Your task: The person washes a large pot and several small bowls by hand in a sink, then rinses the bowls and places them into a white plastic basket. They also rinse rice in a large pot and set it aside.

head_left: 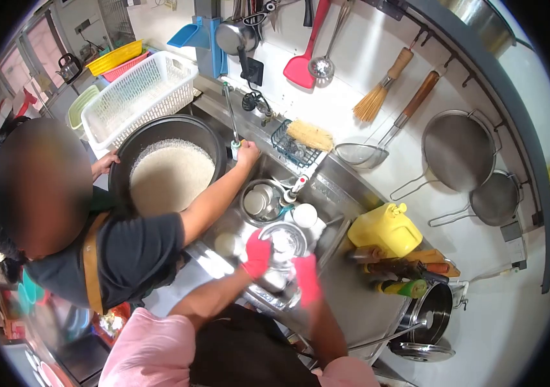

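My left hand (257, 254), in a red glove, holds the left side of a round metal bowl (284, 241) over the sink, its fingers at the rim. My right hand (307, 278), also gloved, is blurred by motion just right of and below the bowl; its fingers cannot be made out. White cups (304, 215) stand behind the bowl. A metal pot (262, 200) with white dishes in it is at the back left of the sink. More white dishes lie under and around the bowl.
At the left a co-worker (133, 251) holds a large dark pot (120, 169) of pale, grainy contents and reaches to a tap handle (235, 149). A yellow jug (385, 231) and bottles stand right of the sink. Strainers (459, 151) hang on the wall.
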Available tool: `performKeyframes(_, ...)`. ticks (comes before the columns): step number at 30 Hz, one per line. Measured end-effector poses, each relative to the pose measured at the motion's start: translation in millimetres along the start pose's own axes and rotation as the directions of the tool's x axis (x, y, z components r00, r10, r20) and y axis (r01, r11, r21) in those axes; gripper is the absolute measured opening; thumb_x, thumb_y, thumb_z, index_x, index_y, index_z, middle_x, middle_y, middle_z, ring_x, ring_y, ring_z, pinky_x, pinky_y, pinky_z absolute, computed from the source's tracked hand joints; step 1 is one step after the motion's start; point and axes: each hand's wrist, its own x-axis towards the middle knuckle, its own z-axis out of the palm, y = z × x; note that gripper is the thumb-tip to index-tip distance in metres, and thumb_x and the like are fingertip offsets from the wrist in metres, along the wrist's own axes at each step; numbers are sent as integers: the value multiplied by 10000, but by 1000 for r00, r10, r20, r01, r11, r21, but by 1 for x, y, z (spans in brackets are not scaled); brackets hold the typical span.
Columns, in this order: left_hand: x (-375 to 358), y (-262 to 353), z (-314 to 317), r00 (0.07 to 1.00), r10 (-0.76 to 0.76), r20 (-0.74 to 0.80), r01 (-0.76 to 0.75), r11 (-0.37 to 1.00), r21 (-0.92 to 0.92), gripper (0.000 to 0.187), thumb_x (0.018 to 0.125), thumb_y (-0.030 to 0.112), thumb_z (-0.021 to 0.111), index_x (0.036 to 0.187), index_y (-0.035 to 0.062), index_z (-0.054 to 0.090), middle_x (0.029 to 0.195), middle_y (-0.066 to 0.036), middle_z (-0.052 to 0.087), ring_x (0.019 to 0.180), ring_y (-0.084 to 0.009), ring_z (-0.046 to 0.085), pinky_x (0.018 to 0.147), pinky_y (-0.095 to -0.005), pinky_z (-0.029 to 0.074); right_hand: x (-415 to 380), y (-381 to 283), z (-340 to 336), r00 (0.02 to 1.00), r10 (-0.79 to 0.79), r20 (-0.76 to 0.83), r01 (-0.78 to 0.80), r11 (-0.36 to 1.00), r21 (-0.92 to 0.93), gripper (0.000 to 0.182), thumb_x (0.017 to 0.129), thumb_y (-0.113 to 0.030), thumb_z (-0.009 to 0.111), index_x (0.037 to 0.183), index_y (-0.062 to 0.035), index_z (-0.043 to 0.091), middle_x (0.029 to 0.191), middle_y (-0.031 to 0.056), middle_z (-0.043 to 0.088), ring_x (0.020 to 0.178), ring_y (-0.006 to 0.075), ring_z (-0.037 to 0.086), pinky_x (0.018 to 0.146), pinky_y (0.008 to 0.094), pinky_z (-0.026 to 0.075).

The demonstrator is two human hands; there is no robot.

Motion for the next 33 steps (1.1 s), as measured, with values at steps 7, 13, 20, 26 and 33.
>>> performKeyframes(7,-9,6,8,965,-242,-105,252,963,95,496,851,76,720,1294,-16,517,1101,-196,682,919,-284,689,815,-381,553,-79,-64,62,710,-683,-170,568,699,-434,646,876,-103,688,1460,-25,425,1256,173,621,1137,258,607,998,356,452)
performKeyframes(13,3,0,-38,638,-484,599,703,684,-197,533,846,18,708,1318,-48,469,1037,-200,669,825,-329,694,655,-508,609,-62,-83,41,790,-613,-33,574,757,-314,596,977,-269,600,1459,20,401,1323,204,591,1250,296,540,1095,397,376)
performKeyframes(20,3,-51,-27,254,-390,885,764,642,63,403,965,247,604,1292,25,524,1125,-183,667,739,-209,594,528,-274,475,10,-89,7,860,-302,412,194,939,284,462,1041,-315,458,1364,13,506,1255,139,634,1127,257,609,986,358,479)
performKeyframes(26,1,-32,-3,518,-484,705,843,427,-327,594,967,463,534,1338,0,505,1087,-172,678,868,-300,659,707,-383,537,-37,-55,46,986,83,147,-143,871,471,493,1039,-384,411,1391,-44,475,1242,149,620,1002,292,643,872,403,517)
performKeyframes(33,3,-24,16,990,55,-129,-19,964,267,628,883,293,714,1334,-74,477,1104,-290,648,1009,-409,641,861,-442,500,5,78,45,1000,-10,0,8,773,635,335,1029,-348,452,1078,-77,643,906,71,657,637,224,591,542,375,458)
